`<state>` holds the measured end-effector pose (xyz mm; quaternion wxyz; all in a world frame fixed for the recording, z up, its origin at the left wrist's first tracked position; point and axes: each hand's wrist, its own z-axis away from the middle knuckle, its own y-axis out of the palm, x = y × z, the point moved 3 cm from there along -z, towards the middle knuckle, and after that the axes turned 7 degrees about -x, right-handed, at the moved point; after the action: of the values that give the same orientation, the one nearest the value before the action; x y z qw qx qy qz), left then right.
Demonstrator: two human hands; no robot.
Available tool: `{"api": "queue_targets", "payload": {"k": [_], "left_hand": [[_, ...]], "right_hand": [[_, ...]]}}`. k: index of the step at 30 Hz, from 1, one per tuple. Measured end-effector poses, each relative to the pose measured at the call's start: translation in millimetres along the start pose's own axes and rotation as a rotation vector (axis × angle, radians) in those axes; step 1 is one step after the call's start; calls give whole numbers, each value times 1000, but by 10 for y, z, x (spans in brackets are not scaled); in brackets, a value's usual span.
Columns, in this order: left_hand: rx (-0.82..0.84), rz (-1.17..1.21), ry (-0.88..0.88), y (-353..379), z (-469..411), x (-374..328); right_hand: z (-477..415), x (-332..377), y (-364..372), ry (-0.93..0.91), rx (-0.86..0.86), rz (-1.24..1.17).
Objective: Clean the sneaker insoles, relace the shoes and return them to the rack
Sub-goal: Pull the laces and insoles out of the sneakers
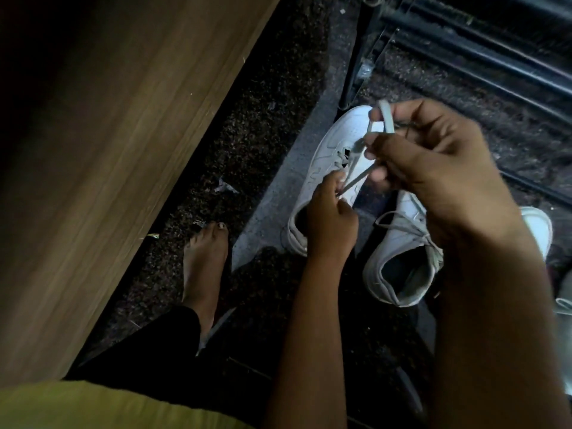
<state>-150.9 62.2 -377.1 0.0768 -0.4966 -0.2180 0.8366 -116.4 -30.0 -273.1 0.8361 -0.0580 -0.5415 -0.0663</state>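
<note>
Two white sneakers stand on the dark floor. The left sneaker (328, 168) has a grey-white lace (356, 178) coming up from its eyelets. My left hand (331, 221) pinches the lower end of that lace beside the shoe's opening. My right hand (433, 162) is raised above the shoe and grips the upper part of the lace, a loop (385, 114) of it sticking out over my fingers. The right sneaker (402, 261) sits laced and tied, partly under my right forearm.
A black metal shoe rack (470, 51) stands just beyond the sneakers. A wooden cabinet panel (108, 150) fills the left side. My bare foot (204, 261) rests on the speckled floor between them. Another pale shoe's edge (565, 301) shows at the far right.
</note>
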Motion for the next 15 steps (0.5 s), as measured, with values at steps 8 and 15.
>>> {"api": "queue_targets", "payload": {"k": [8,15], "left_hand": [[-167,-66,74,-192,-76,-27],[-222,231,69,-482,-217,-325]], "right_hand": [[-13,206,-147,-131,-76,-217],[-278,-825,-141,-35,-612,49]]}}
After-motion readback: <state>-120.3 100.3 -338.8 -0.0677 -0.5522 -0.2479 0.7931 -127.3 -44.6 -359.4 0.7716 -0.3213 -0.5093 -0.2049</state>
